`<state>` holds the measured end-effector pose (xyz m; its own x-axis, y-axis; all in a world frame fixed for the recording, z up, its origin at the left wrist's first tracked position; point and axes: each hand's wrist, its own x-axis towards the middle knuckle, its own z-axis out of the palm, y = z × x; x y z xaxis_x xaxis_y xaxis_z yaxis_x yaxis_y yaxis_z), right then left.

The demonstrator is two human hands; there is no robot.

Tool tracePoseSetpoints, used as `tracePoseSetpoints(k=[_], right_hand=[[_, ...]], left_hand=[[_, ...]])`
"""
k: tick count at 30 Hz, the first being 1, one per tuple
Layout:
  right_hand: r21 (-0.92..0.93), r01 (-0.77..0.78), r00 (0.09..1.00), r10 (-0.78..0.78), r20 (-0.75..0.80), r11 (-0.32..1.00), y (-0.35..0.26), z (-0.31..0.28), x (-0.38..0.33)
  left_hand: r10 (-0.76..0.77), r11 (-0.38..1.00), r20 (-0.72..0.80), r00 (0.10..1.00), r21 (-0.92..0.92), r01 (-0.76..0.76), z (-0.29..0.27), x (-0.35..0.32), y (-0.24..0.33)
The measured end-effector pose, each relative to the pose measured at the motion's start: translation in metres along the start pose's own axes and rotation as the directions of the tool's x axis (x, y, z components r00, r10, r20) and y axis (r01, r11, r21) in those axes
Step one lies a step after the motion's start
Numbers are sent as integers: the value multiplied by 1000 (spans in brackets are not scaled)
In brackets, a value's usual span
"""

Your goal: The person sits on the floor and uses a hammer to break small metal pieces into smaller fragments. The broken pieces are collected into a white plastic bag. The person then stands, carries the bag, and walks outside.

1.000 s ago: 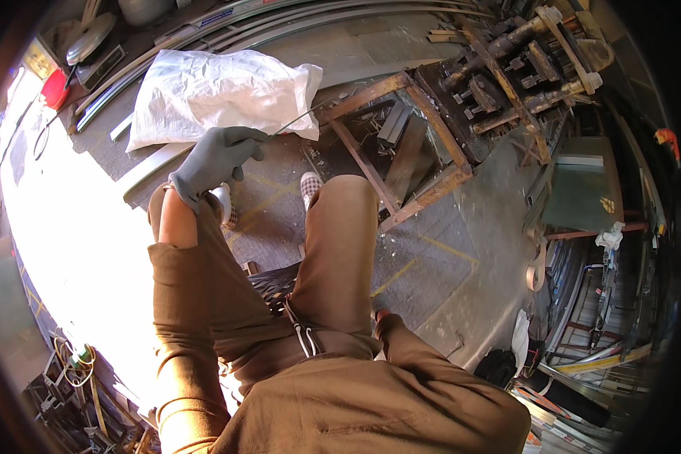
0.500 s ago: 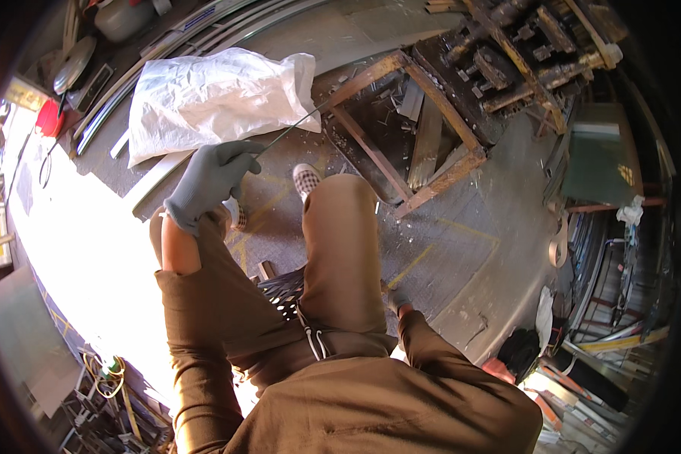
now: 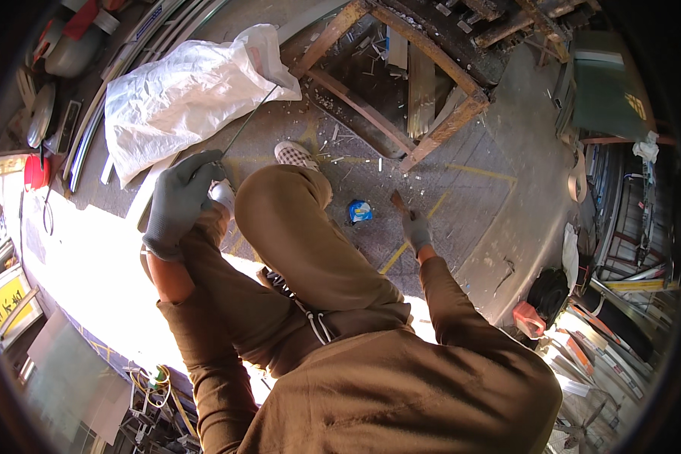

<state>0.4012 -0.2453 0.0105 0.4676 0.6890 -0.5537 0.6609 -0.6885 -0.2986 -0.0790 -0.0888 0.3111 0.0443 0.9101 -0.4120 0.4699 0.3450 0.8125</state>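
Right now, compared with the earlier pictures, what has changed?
The right hand has reached forward, a brown piece at its tip. The right knee has swung left, uncovering a blue item on the floor. The left hand still holds the thin rod; the white sack stayed put.

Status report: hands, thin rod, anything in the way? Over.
Left hand closed on thin rod. Right hand at brown piece, grip unclear. Rod's far end overlaps white sack in view, contact unclear.

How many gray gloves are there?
2. One glove is on the left hand, holding a thin rod near the white sack; the other glove is on the right hand, near the blue-and-white thing. More could be hidden.
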Motion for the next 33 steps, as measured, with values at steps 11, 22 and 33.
tracePoseSetpoints(k=[11,22,33], right_hand=[[-486,215,967,-253,-12,847,-118,9,120],[-439,530,829,-553,85,726,-262,5,87],[-704,648,664,-668,336,290,-283,56,124]], left_hand=[[67,997,-79,995,36,-64,-1,3,-30],[65,983,-129,989,176,-42,-22,-15,-35],[17,967,-130,991,253,16,-14,-23,-56]])
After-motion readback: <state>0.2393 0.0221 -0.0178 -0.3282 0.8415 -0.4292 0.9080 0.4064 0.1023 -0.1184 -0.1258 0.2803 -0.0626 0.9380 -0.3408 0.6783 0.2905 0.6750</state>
